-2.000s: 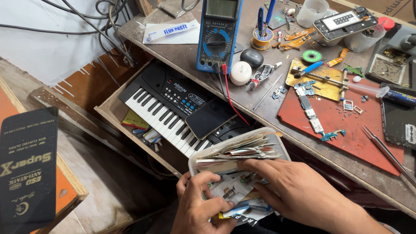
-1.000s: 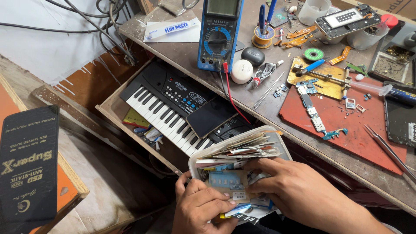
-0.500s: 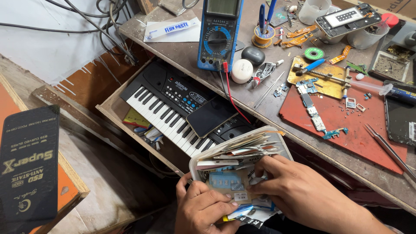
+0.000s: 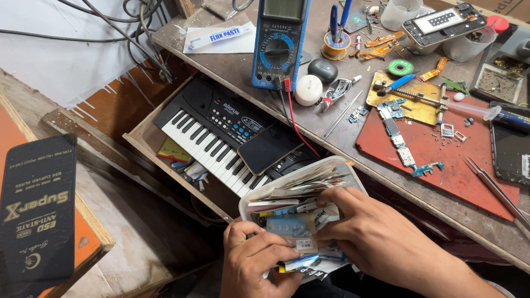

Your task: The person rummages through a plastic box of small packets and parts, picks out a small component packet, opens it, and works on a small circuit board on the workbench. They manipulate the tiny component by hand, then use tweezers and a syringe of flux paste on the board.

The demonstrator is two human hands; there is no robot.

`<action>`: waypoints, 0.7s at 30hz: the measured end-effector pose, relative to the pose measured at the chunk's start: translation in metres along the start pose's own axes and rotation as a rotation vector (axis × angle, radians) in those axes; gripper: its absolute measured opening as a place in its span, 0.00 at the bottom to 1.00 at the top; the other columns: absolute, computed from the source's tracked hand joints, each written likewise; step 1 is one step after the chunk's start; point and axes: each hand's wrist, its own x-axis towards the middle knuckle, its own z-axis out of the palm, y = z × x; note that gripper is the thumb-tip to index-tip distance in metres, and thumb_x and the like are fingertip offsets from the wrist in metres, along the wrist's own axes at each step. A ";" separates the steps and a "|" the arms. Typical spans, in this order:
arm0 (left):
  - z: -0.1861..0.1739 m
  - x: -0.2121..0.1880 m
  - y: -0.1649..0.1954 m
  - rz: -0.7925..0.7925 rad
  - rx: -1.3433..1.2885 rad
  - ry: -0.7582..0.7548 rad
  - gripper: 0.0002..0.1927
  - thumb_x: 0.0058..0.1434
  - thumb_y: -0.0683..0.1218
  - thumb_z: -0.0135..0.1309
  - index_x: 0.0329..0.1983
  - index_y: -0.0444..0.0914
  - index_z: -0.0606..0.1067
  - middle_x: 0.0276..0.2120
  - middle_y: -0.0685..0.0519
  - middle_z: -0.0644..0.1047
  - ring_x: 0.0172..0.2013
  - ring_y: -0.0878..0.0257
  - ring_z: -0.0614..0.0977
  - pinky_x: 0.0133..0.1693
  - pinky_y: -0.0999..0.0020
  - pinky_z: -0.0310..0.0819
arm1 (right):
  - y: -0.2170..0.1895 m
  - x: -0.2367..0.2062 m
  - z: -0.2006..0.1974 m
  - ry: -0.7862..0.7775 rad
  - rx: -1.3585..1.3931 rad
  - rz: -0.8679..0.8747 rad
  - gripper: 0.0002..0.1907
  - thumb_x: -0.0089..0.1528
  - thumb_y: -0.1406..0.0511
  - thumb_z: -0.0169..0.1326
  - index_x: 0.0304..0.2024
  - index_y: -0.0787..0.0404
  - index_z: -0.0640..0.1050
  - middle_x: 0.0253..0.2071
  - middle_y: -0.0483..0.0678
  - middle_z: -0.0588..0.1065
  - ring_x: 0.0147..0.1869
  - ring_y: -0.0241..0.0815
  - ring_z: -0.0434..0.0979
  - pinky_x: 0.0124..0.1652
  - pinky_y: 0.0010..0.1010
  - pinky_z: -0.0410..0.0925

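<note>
Head view: both hands' fingers grip blue-and-white packets in a white tub.

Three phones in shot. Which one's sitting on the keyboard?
The dark phone, lying screen-up across the keyboard in the open drawer. The opened phone rests on cups at the bench's back; the third lies at the red mat's right edge.

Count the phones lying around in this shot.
3, maybe more hidden: a dark phone on the keyboard, an opened phone on a tub at top right, and another at the right edge.
</note>
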 end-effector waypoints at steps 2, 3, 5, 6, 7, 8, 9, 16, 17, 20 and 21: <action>-0.004 0.008 0.002 0.019 0.016 0.020 0.14 0.32 0.47 0.71 0.27 0.48 0.85 0.30 0.65 0.84 0.43 0.63 0.75 0.57 0.50 0.62 | 0.001 0.005 -0.009 0.006 -0.034 -0.020 0.16 0.49 0.69 0.62 0.40 0.51 0.85 0.58 0.52 0.71 0.60 0.51 0.73 0.54 0.37 0.68; -0.004 0.010 0.004 0.025 0.023 0.030 0.15 0.32 0.47 0.71 0.27 0.48 0.85 0.30 0.65 0.84 0.43 0.63 0.75 0.59 0.48 0.62 | 0.002 0.004 -0.013 0.007 -0.048 -0.030 0.16 0.49 0.68 0.62 0.40 0.51 0.86 0.59 0.52 0.71 0.61 0.52 0.72 0.55 0.37 0.68; 0.004 -0.002 -0.005 0.071 0.052 0.042 0.14 0.31 0.47 0.71 0.25 0.48 0.84 0.27 0.64 0.82 0.47 0.60 0.75 0.62 0.38 0.54 | 0.011 -0.007 -0.007 -0.002 -0.031 -0.016 0.16 0.50 0.68 0.62 0.40 0.50 0.86 0.59 0.51 0.71 0.60 0.51 0.73 0.54 0.37 0.68; 0.022 -0.019 -0.016 0.096 0.065 0.047 0.14 0.31 0.47 0.70 0.24 0.48 0.84 0.25 0.64 0.82 0.48 0.59 0.75 0.63 0.33 0.50 | 0.020 -0.018 0.009 -0.005 -0.024 -0.008 0.16 0.50 0.68 0.62 0.40 0.50 0.86 0.59 0.51 0.71 0.60 0.50 0.73 0.54 0.37 0.68; 0.023 -0.027 -0.026 0.086 0.068 0.027 0.12 0.33 0.47 0.71 0.24 0.49 0.84 0.25 0.65 0.81 0.49 0.60 0.75 0.64 0.31 0.49 | 0.021 -0.019 0.014 -0.011 -0.017 0.003 0.16 0.50 0.68 0.62 0.41 0.50 0.86 0.58 0.50 0.71 0.59 0.50 0.73 0.54 0.37 0.68; 0.053 -0.051 -0.040 0.072 0.068 0.005 0.11 0.35 0.48 0.72 0.24 0.49 0.84 0.25 0.65 0.81 0.49 0.61 0.75 0.64 0.30 0.48 | 0.037 -0.040 0.061 -0.021 -0.008 0.017 0.16 0.50 0.68 0.62 0.41 0.50 0.86 0.58 0.50 0.71 0.59 0.50 0.73 0.54 0.37 0.68; 0.062 -0.068 -0.058 0.061 0.074 -0.016 0.09 0.38 0.48 0.72 0.23 0.49 0.83 0.25 0.65 0.81 0.50 0.62 0.75 0.65 0.28 0.47 | 0.043 -0.041 0.093 -0.027 0.001 0.026 0.16 0.51 0.68 0.62 0.42 0.50 0.86 0.57 0.50 0.71 0.59 0.50 0.73 0.53 0.37 0.68; 0.036 -0.182 -0.161 0.250 0.174 0.035 0.16 0.59 0.66 0.60 0.30 0.53 0.85 0.29 0.68 0.80 0.50 0.66 0.73 0.65 0.31 0.51 | 0.017 -0.021 0.233 -0.018 -0.002 0.025 0.19 0.50 0.68 0.63 0.44 0.49 0.87 0.52 0.47 0.73 0.56 0.49 0.73 0.52 0.37 0.68; 0.025 -0.181 -0.163 0.257 0.185 0.031 0.18 0.60 0.67 0.58 0.30 0.53 0.86 0.29 0.68 0.80 0.51 0.66 0.73 0.64 0.31 0.51 | 0.011 -0.014 0.228 -0.018 -0.003 0.028 0.20 0.50 0.68 0.63 0.45 0.48 0.87 0.52 0.47 0.73 0.55 0.48 0.73 0.52 0.37 0.69; -0.002 -0.163 -0.171 0.256 0.203 0.013 0.20 0.63 0.69 0.55 0.31 0.54 0.86 0.29 0.68 0.80 0.50 0.66 0.72 0.63 0.31 0.52 | -0.001 0.016 0.214 0.008 -0.003 0.013 0.20 0.49 0.68 0.63 0.45 0.49 0.87 0.51 0.47 0.73 0.55 0.48 0.73 0.51 0.36 0.68; -0.012 -0.154 -0.173 0.254 0.207 0.007 0.20 0.63 0.69 0.55 0.31 0.54 0.86 0.29 0.69 0.80 0.50 0.66 0.72 0.63 0.31 0.53 | -0.005 0.031 0.210 0.022 -0.003 0.003 0.20 0.49 0.68 0.62 0.45 0.49 0.86 0.51 0.47 0.73 0.55 0.48 0.73 0.50 0.36 0.68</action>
